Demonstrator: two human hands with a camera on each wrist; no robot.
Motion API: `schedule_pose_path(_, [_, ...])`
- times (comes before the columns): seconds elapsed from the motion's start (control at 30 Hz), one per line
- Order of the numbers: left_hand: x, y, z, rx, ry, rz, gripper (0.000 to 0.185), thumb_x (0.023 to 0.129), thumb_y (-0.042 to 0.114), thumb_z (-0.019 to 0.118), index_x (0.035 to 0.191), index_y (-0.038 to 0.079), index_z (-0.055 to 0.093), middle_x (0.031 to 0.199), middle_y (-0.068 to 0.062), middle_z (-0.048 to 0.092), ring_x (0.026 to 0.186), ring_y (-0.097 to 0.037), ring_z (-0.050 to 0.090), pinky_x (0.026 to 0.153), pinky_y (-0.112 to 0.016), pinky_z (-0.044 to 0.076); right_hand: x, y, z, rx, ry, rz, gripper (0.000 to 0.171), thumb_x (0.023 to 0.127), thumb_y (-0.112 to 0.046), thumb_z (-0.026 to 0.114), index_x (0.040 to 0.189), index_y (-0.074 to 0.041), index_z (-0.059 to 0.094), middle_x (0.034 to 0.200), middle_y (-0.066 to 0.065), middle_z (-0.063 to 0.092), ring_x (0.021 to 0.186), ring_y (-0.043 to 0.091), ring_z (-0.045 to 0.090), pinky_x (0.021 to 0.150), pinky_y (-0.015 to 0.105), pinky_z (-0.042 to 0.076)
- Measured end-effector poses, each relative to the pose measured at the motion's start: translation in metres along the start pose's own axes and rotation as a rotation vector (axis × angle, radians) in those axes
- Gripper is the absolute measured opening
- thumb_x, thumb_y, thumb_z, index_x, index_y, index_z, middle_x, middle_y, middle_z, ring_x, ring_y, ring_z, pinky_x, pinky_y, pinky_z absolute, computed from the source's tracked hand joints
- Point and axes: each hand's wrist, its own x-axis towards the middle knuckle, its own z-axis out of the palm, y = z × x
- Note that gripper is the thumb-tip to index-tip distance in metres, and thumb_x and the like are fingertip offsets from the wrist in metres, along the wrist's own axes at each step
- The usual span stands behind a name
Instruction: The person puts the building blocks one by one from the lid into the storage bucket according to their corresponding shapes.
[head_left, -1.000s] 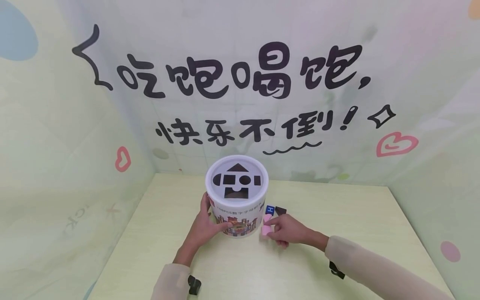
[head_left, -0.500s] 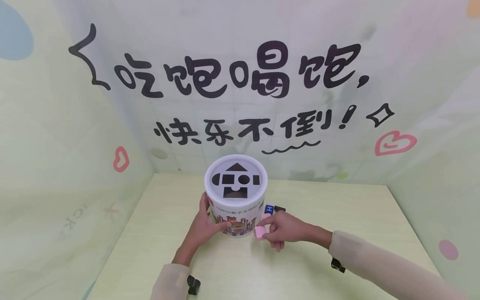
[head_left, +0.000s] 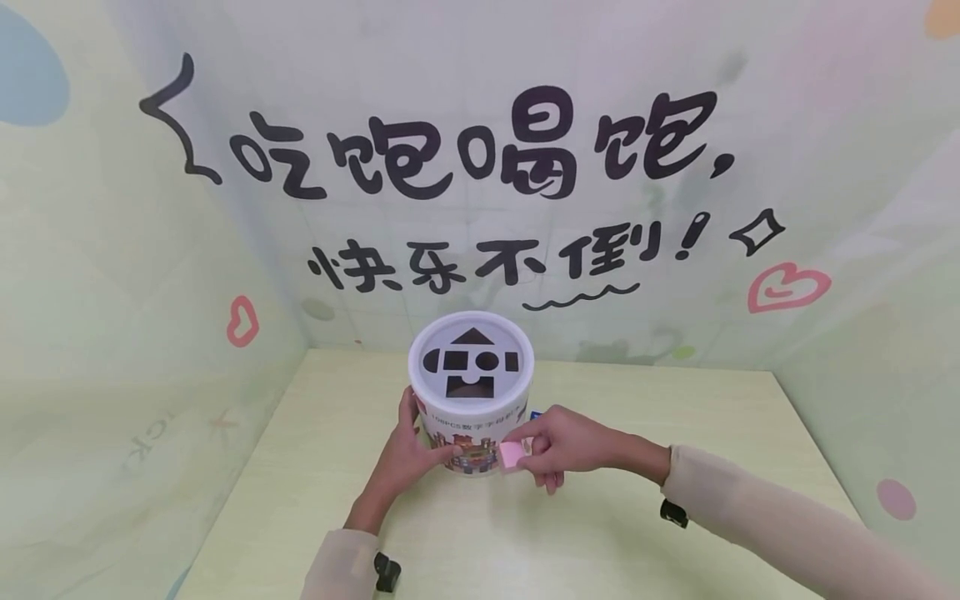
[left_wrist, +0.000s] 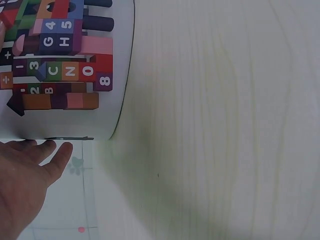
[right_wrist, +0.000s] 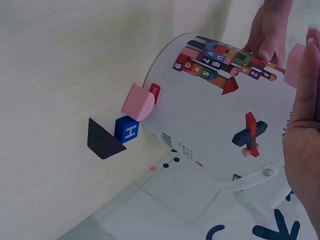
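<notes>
A white round bucket with a lid of shape cut-outs stands on the pale table. My left hand holds its left side, thumb on the printed front; the left wrist view shows the bucket's wall above my palm. My right hand pinches a pink block, held just off the table against the bucket's front right. In the right wrist view the held pink block sits at my fingertips.
Beside the bucket's base lie a pink half-round block, a blue block marked H, a dark flat piece and a small red block. Printed walls close in the table on three sides.
My right hand has lifted the pink block from the table to the right of the bucket and carried it left and up against the bucket's front. The left hand has stayed put.
</notes>
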Motion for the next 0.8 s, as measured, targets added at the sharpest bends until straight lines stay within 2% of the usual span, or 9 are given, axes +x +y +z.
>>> schedule_pose_path(0.1, [0.003,-0.011,0.001,-0.004,0.01,0.009,0.124,0.062,0.05,0.089,0.152,0.043,0.004,0.158,-0.003,0.027,0.146,-0.029,0.024,0.113,-0.06,0.03,0.002,-0.008,-0.006,-0.018,0.0,-0.015,0.034,0.092,-0.008,0.062,0.125,-0.01,0.066,0.059,0.003,0.067,0.05,0.026,0.066,0.047,0.039,0.059])
schedule_pose_path(0.3, [0.002,-0.01,0.001,-0.01,0.015,0.015,0.122,0.062,0.047,0.089,0.152,0.042,0.006,0.158,-0.003,0.028,0.146,-0.029,0.025,0.113,-0.061,0.03,0.007,-0.024,-0.018,-0.058,0.016,-0.047,0.037,0.091,-0.012,0.065,0.128,-0.009,0.064,0.059,0.005,0.066,0.05,0.026,0.066,0.047,0.034,0.059])
schedule_pose_path(0.47, [0.002,-0.011,0.002,-0.001,0.012,0.014,0.123,0.063,0.047,0.089,0.152,0.041,0.005,0.158,-0.003,0.028,0.146,-0.03,0.025,0.112,-0.061,0.031,0.013,-0.037,-0.024,-0.1,0.023,-0.034,0.034,0.091,-0.013,0.064,0.125,-0.012,0.066,0.058,0.0,0.066,0.052,0.026,0.067,0.043,0.027,0.054])
schedule_pose_path(0.57, [0.002,-0.011,0.002,-0.001,0.009,0.016,0.123,0.064,0.046,0.089,0.152,0.041,0.004,0.158,-0.003,0.027,0.146,-0.03,0.025,0.112,-0.062,0.03,0.016,-0.044,-0.027,-0.11,0.032,-0.035,0.032,0.091,-0.012,0.064,0.123,-0.013,0.067,0.057,0.0,0.066,0.054,0.028,0.068,0.043,0.029,0.055])
schedule_pose_path(0.8, [0.002,-0.012,0.002,0.004,0.002,0.013,0.124,0.067,0.045,0.088,0.153,0.04,-0.001,0.159,-0.007,0.025,0.146,-0.032,0.023,0.113,-0.061,0.03,0.022,-0.058,-0.037,-0.067,0.024,-0.027,0.034,0.091,-0.013,0.065,0.126,-0.009,0.064,0.059,0.006,0.066,0.056,0.028,0.069,0.053,0.042,0.061])
